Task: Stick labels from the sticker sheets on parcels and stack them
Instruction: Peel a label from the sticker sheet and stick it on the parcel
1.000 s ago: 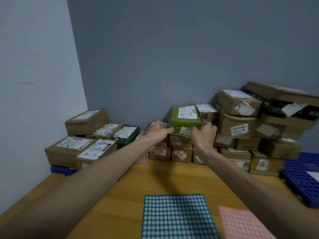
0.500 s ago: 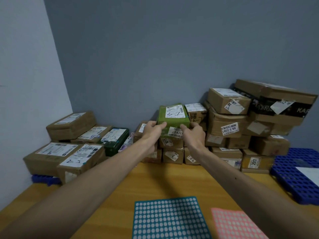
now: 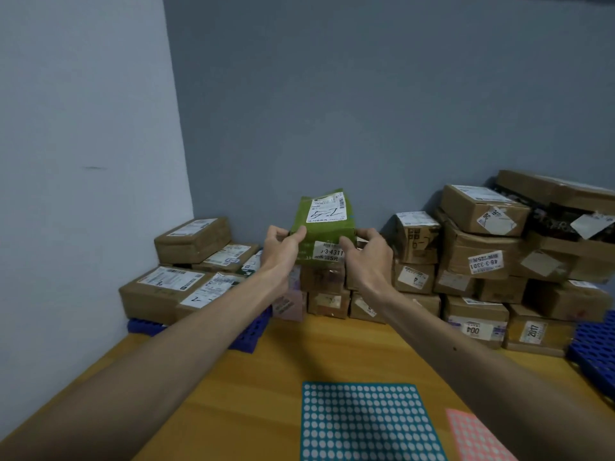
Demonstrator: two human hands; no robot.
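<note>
Pkg point(image 3: 322, 235) higher; wood tbl point(image 3: 266, 377), grey wall point(image 3: 366, 111)

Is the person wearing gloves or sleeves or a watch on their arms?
No. The left hand and right hand are bare, with no gloves, rings or watch. Both arms are bare with no sleeves in view. The right forearm has one small mole.

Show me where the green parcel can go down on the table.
Bare wood lies between the teal sticker sheet and the brown parcel stacks at the wall, and left of that sheet on the table. Crowded: the back edge, and the right side by the pink sheet and blue pallet.
</note>
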